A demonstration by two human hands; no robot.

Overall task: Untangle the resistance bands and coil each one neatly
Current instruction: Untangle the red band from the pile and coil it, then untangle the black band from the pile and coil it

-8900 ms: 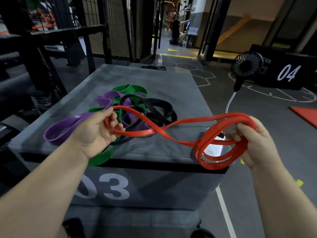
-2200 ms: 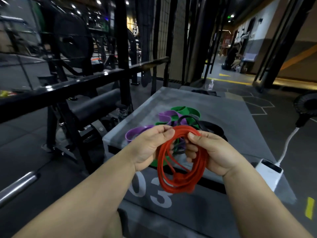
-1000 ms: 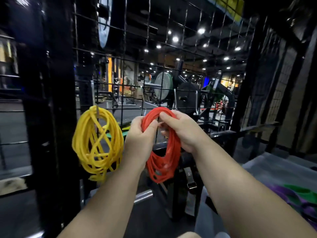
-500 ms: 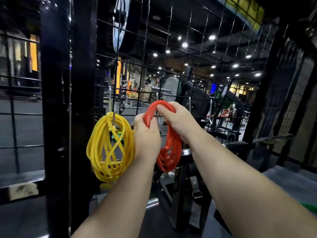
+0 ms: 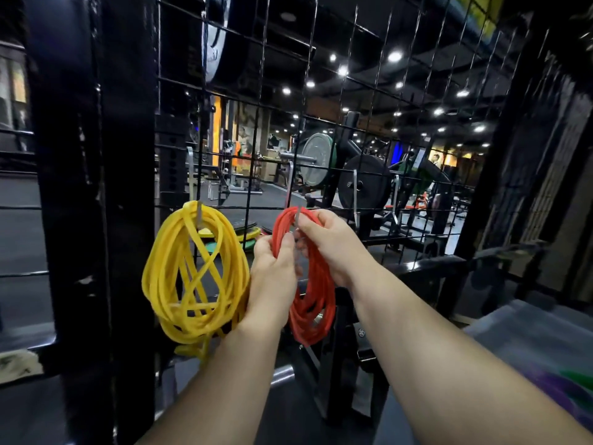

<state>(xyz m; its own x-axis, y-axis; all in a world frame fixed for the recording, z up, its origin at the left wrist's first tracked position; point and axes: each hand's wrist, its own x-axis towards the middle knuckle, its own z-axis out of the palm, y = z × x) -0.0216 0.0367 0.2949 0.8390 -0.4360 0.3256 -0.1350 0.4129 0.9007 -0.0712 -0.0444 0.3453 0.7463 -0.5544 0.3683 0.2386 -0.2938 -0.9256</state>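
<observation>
The task seems to be about half done. One yellow band (image 5: 192,277) already hangs as a finished coil on a metal hook (image 5: 199,211) of the wire grid (image 5: 353,75), just beside a thick black post (image 5: 96,187). The red band (image 5: 313,303) is also coiled, and both hands hold it up at the next hook (image 5: 297,217) to the right. Its top loop lies at this hook, but I cannot tell if it already hangs there by itself. The left hand (image 5: 272,271) pinches several red strands between thumb and fingers on the upper left side of the coil. The right hand (image 5: 327,242) has its fingers curled around the top of the coil, close to the hook. At the lower right corner a purple band (image 5: 552,390) and a green band (image 5: 577,377) lie on a grey box (image 5: 519,345); they are blurred, but I judge that they wait to be untangled and coiled. The bands look like thin, flat strips of matte rubber, soft and stretchy. The yellow coil is a wide, loose oval with some strands crossing in the middle and a short end hanging below. The red coil is narrower and longer. The grid is made of thin dark wire in squares, and the hooks are flat, shiny metal strips.
</observation>
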